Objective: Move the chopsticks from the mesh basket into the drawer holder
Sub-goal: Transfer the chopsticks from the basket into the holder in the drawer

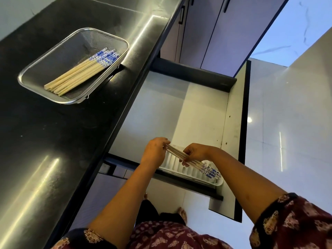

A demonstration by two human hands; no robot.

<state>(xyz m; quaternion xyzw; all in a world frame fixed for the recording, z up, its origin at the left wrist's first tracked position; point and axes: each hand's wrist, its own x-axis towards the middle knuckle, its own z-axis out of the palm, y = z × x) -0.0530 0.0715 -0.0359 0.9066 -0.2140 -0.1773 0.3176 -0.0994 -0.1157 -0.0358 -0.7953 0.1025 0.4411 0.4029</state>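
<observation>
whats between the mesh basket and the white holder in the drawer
Head view: nothing loose, just bare black countertop, its front edge, then the drawer's pale floor.

On the counter (53, 141), near its right edge: mesh basket (59, 56), chopsticks (80, 74) inside. Drawer (161, 105) open below that edge. Holder (179, 168) at its near end, chopstick bundle (177, 152) over it, between left hand (154, 151) and right hand (195, 152).
</observation>
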